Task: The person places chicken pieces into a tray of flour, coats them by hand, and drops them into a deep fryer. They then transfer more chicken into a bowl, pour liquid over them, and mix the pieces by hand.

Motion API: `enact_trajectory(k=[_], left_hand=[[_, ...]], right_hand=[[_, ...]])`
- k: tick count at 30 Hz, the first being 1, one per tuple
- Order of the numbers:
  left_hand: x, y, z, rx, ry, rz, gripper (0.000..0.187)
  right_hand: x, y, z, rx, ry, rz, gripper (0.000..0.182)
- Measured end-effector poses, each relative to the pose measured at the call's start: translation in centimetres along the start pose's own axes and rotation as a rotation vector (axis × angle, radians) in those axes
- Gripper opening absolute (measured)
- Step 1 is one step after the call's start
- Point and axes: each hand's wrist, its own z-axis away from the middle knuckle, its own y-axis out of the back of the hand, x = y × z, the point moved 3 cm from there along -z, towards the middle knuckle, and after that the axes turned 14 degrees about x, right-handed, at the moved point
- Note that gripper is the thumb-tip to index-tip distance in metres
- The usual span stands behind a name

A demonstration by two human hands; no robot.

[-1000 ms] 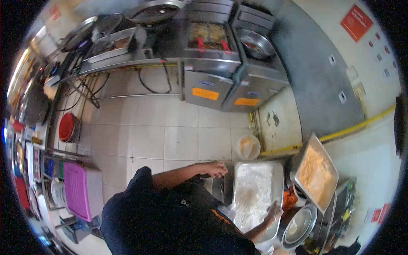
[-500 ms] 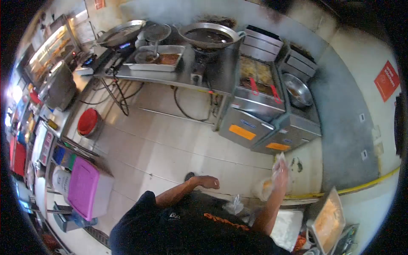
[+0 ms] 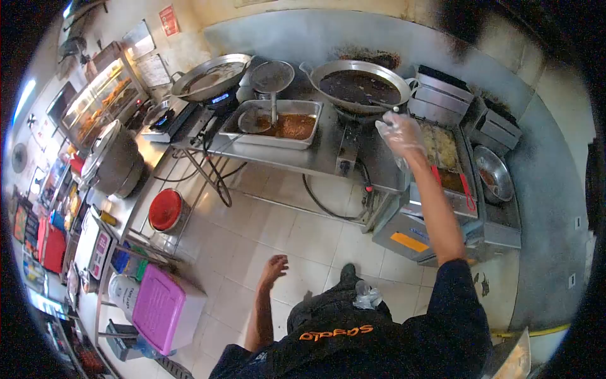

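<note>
The fingers (image 3: pixel 278 260) of the left hand (image 3: pixel 273 268) are loosely spread and hold nothing; this hand hangs low over the tiled floor (image 3: pixel 297 237), and half a second ago it was at almost the same place beside the body. Far to the left of these fingers stands a pink-lidded box (image 3: pixel 161 307), and up-left of them a red-lidded bucket (image 3: pixel 165 210). Going right, the right hand (image 3: pixel 399 132), covered with a thin clear plastic glove (image 3: pixel 404 140), is now raised with the fingers open and apart, gripping nothing that I can see; earlier it was lower, near the corner of the fryer, and one second ago it was resting in a tray of flour. Just above its fingers is the big dark wok (image 3: pixel 358 87), and to the left of them a steel tray with orange sauce (image 3: pixel 278 124). Directly right of the fingers is the fryer (image 3: pixel 442 151) with its red-handled baskets, and farther right a metal bowl (image 3: pixel 492 172).
</note>
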Motion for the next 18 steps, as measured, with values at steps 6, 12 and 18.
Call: enact_trajectory(k=[6, 12, 18], left_hand=[[4.0, -12.7, -4.2, -0.366, 0.114, -0.036, 0.042], [11.9, -20.6, -11.6, -0.525, 0.025, -0.099, 0.045], [16.4, -23.8, -19.3, -0.458, -0.019, -0.085, 0.052]], right_hand=[[15.0, -16.4, -8.2, 0.074, 0.015, 0.698, 0.025], [12.5, -16.1, -10.3, -0.696, 0.126, 0.910, 0.018], [17.7, -18.9, -11.0, -0.964, 0.076, 0.982, 0.013]])
